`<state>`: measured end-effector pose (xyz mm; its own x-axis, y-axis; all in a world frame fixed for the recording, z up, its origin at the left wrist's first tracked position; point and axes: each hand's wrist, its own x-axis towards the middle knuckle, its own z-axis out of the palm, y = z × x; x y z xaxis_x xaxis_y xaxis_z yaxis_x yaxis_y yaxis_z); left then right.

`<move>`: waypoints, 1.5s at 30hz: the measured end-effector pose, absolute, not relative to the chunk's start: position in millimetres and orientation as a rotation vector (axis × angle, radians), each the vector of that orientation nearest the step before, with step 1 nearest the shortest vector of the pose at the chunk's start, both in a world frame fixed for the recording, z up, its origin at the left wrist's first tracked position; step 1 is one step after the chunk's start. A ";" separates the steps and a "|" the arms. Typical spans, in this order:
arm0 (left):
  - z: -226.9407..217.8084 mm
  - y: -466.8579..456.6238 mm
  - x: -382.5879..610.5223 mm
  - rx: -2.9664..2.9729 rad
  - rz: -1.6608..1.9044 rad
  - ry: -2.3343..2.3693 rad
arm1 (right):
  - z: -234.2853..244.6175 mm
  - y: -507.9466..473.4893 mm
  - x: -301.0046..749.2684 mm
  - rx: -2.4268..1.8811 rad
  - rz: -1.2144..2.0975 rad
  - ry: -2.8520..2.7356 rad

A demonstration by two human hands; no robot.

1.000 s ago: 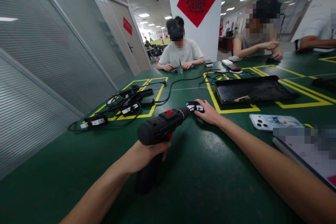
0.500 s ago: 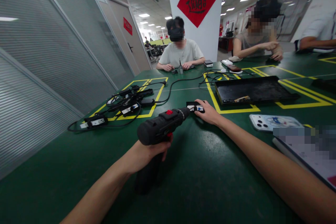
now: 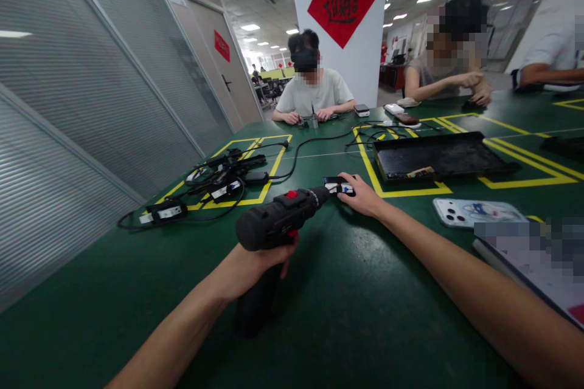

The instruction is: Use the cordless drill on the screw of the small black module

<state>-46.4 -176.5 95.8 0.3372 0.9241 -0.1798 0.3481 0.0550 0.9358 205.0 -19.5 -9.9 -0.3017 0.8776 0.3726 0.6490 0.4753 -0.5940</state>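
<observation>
My left hand (image 3: 255, 264) is closed around the grip of a black cordless drill (image 3: 274, 219) with red switches. The drill points forward and to the right, its chuck right at a small black device with a white label (image 3: 338, 187). My right hand (image 3: 362, 196) is closed on that device's right end, holding it on the green table (image 3: 365, 304). Whether the drill's tip touches the device I cannot tell. Part of the device is hidden behind the right hand's fingers.
Black adapters and cables (image 3: 232, 176) lie tangled at left inside yellow tape. A black tray (image 3: 442, 155) stands at right, with a phone (image 3: 477, 213) and a laptop-like slab (image 3: 524, 279) nearer. Co-workers sit across the table, one straight ahead (image 3: 314, 88).
The rear of the drill has shifted very slightly left in my left hand. My right hand and the device have stayed in place.
</observation>
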 end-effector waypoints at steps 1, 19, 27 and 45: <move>95.9 -176.5 -47.1 1.511 0.651 1.203 | -9.7 -19.6 205.1 -1.261 0.439 -2.053; 93.8 -176.1 -49.3 1.510 0.618 1.188 | -10.2 -18.0 206.9 -1.211 0.444 -2.061; 94.8 -175.3 -50.6 1.535 0.607 1.187 | -10.0 -17.7 206.7 -1.215 0.464 -2.055; 89.8 -173.9 -53.1 1.559 0.610 1.178 | -7.9 -19.6 206.5 -1.234 0.473 -2.052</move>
<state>-53.1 -173.9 89.8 0.3872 0.9042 -0.1803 0.3742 0.0246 0.9270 206.5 -19.6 -7.9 -0.3137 0.8747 0.3695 0.6248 0.4832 -0.6133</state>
